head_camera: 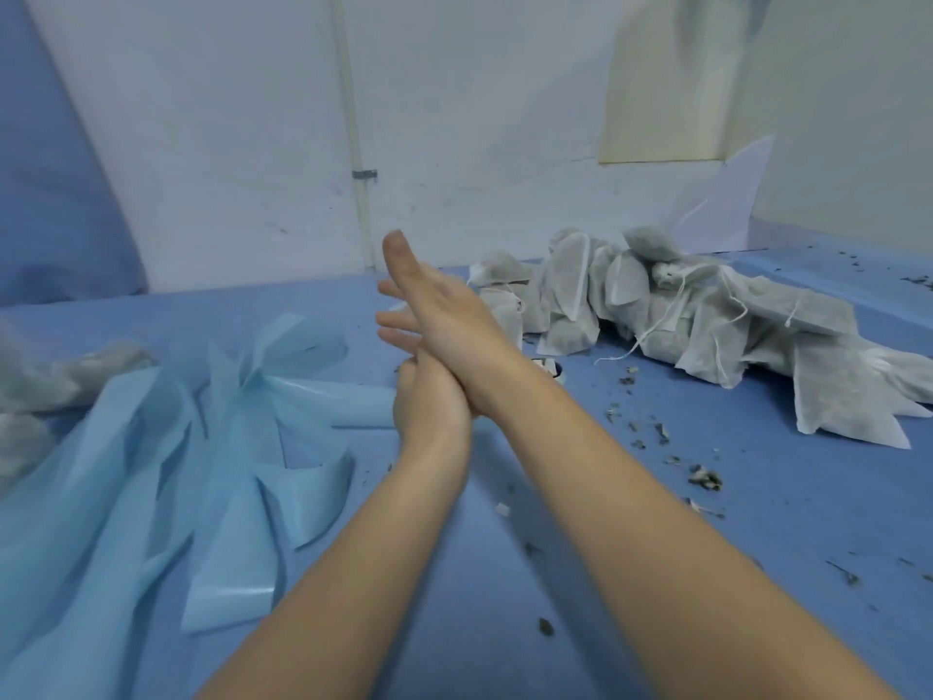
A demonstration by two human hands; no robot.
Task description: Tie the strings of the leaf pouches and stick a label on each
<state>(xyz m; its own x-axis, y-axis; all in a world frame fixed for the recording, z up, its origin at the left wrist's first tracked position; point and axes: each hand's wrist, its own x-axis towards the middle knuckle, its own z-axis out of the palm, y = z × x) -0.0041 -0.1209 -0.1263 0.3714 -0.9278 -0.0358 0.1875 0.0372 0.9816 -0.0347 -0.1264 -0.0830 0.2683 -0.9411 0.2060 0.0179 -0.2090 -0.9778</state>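
Both hands meet above the middle of the blue counter [505, 623], palms pressed flat together. The right hand [454, 320] lies on top, its fingers [399, 260] straight and pointing far and slightly left; the left hand [429, 396] sits beneath it, with a few of its fingertips showing straight past the right hand's left edge. Neither hand holds anything. The heap of leaf pouches [681, 315] lies on the counter to the right of the hands and a little farther away, apart from the fingers, its nearest pouches just beyond the right wrist. The heap stretches from the far middle toward the near right, so its long axis runs diagonally; some pouches at its far end stand upright with their gathered tops up, while those at the right end lie flat. Loose white strings [656, 325] trail from several pouches toward the near side. Dark leaf crumbs [704, 479] are scattered on the counter near the heap. To the left of the hands lie light blue backing strips [252, 447], curled and overlapping. At the far left edge there is a blurred grey mass [60, 376]; I cannot tell what it is.
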